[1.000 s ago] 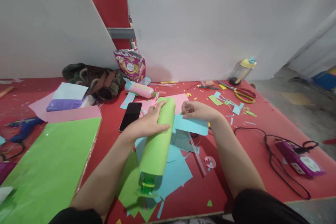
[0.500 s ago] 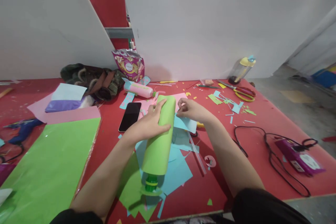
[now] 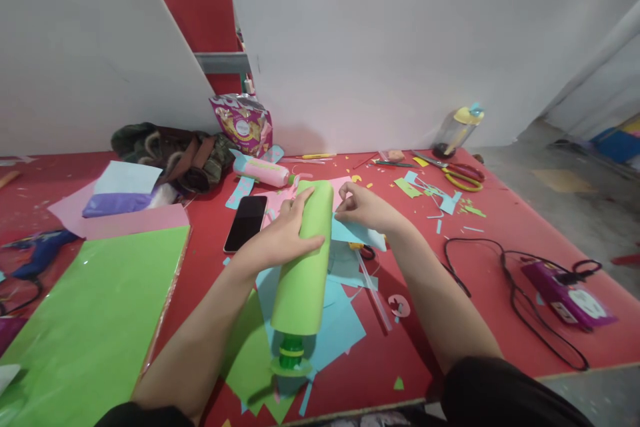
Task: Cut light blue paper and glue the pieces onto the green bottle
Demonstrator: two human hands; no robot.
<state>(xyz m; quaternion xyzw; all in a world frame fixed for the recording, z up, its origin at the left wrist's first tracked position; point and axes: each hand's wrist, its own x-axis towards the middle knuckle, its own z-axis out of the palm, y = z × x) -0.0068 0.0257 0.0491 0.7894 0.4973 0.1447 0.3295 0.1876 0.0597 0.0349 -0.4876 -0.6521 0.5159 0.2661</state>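
One green bottle (image 3: 301,288) stretches away, neck nearest, gripped by left fingers (image 3: 300,205); right fingers (image 3: 351,214) pinch blue paper (image 3: 354,234).

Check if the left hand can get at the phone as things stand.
Probably yes, but not without letting go: the left hand is gripping the green-wrapped bottle. The phone lies close beside it, with nothing seen on top.

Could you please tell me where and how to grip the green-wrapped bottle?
Perhaps around mid-body, from its left, where the left hand grips the green-wrapped bottle: its body is long and rounded, its neck points toward the wearer, and the right hand and light-blue paper occupy its right.
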